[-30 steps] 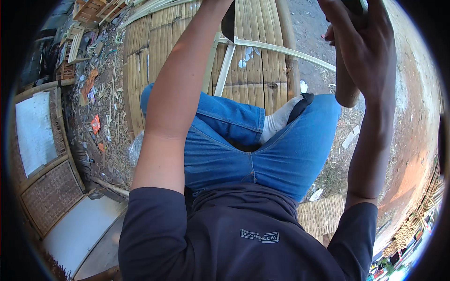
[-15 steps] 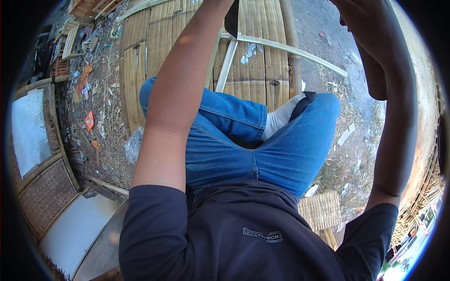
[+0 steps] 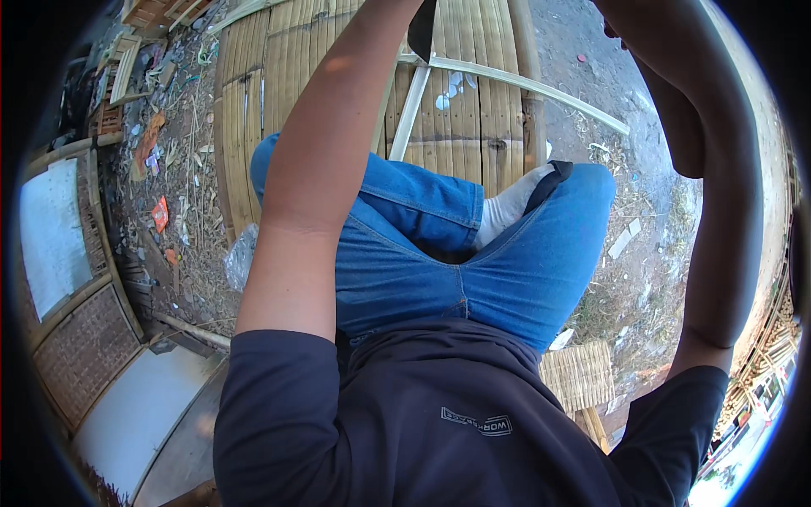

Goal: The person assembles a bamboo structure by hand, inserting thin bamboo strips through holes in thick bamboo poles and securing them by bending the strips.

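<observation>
My left forearm (image 3: 329, 110) reaches up past the top edge, and the left hand is out of the picture. Beside its wrist a dark, flat blade (image 3: 421, 32) with a slanted tip hangs down over pale strips. My right hand (image 3: 638, 15) shows only in part at the top right, its fingertips curled in. A dark, round-ended piece like a handle (image 3: 676, 118) runs along the underside of the right forearm; whether it joins the blade cannot be seen. Below the blade lie a pale split bamboo strip (image 3: 541, 89) and a second strip (image 3: 410, 114).
I sit cross-legged in jeans (image 3: 405, 270) on a bamboo slat platform (image 3: 456, 152). Littered ground (image 3: 182, 203) lies at the left, with a clear plastic bag (image 3: 241, 258) by my knee. A small slatted bamboo piece (image 3: 577, 376) is at the lower right.
My right arm has shifted slightly to the right. The blade and the strips beneath it sit a little higher in the picture.
</observation>
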The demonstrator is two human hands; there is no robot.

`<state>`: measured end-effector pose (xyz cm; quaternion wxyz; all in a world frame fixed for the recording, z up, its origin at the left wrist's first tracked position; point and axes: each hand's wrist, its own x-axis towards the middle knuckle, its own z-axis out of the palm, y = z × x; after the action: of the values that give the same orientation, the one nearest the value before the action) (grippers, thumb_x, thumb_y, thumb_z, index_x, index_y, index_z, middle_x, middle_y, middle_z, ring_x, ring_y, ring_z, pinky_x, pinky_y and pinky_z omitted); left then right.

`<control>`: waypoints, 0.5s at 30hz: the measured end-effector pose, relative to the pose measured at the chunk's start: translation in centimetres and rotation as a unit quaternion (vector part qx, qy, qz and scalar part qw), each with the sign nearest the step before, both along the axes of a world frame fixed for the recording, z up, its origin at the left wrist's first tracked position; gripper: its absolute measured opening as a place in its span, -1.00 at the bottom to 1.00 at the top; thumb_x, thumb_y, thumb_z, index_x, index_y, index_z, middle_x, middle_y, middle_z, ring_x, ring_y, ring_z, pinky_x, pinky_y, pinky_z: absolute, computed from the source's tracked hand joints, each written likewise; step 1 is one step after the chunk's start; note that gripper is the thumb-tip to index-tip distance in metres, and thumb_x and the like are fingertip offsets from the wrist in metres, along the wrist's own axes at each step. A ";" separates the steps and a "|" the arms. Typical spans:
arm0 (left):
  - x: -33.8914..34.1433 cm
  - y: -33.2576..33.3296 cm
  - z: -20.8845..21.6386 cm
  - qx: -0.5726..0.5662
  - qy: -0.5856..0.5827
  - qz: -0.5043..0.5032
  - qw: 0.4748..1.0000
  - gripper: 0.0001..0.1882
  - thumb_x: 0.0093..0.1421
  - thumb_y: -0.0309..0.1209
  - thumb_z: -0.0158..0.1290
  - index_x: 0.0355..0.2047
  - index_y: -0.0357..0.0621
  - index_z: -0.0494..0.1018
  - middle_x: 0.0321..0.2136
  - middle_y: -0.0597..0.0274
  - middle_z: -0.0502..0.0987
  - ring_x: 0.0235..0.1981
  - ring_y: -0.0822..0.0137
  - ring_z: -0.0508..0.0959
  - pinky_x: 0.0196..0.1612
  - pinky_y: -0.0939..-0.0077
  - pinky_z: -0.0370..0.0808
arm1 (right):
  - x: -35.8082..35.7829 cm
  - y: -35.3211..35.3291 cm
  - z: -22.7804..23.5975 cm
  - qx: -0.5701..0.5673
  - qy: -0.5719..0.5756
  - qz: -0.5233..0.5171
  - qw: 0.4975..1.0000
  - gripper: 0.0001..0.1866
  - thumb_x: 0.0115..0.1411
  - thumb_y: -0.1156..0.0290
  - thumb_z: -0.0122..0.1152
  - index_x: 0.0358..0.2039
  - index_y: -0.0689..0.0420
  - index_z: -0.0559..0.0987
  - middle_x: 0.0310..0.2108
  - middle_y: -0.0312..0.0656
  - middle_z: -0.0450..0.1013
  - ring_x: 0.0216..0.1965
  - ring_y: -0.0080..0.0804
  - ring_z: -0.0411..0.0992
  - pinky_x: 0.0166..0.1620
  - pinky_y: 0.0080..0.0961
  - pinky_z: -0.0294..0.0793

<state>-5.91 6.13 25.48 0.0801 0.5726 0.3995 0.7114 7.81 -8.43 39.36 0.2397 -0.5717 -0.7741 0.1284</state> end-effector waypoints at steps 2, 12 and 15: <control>-0.9 0.8 -1.3 -0.091 -0.049 -0.072 0.992 -0.79 0.05 -0.57 0.10 -0.28 -0.26 0.35 -0.52 0.18 0.44 -0.56 0.20 0.51 -0.43 0.25 0.47 | 0.5 -0.1 -0.5 0.039 0.032 0.005 0.999 -0.57 0.38 0.13 0.21 0.08 0.17 0.49 -0.32 -0.01 0.59 -0.53 -0.37 0.54 -0.42 -0.35 0.61; -2.2 0.9 -1.3 -0.194 -0.048 -0.085 0.976 -0.81 0.06 -0.56 0.10 -0.30 -0.27 0.37 -0.45 0.10 0.51 -0.46 0.23 0.58 -0.37 0.30 0.50 | 0.0 -0.1 -0.3 -0.011 0.084 0.108 0.991 -0.56 0.36 0.12 0.26 0.05 0.20 0.49 -0.32 -0.02 0.60 -0.42 -0.32 0.58 -0.29 -0.32 0.64; -1.2 0.8 -1.0 0.091 -0.031 0.040 0.995 -0.83 0.08 -0.57 0.10 -0.31 -0.28 0.38 -0.47 0.12 0.50 -0.49 0.21 0.57 -0.38 0.28 0.50 | -0.2 1.1 -2.3 0.048 0.016 0.092 0.994 -0.55 0.36 0.13 0.25 0.07 0.20 0.48 -0.34 -0.04 0.57 -0.46 -0.39 0.56 -0.39 -0.39 0.62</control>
<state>-7.10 6.97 24.44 0.0118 0.5389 0.3531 0.7647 7.60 -7.32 37.03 0.2661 -0.4835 -0.8250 0.1216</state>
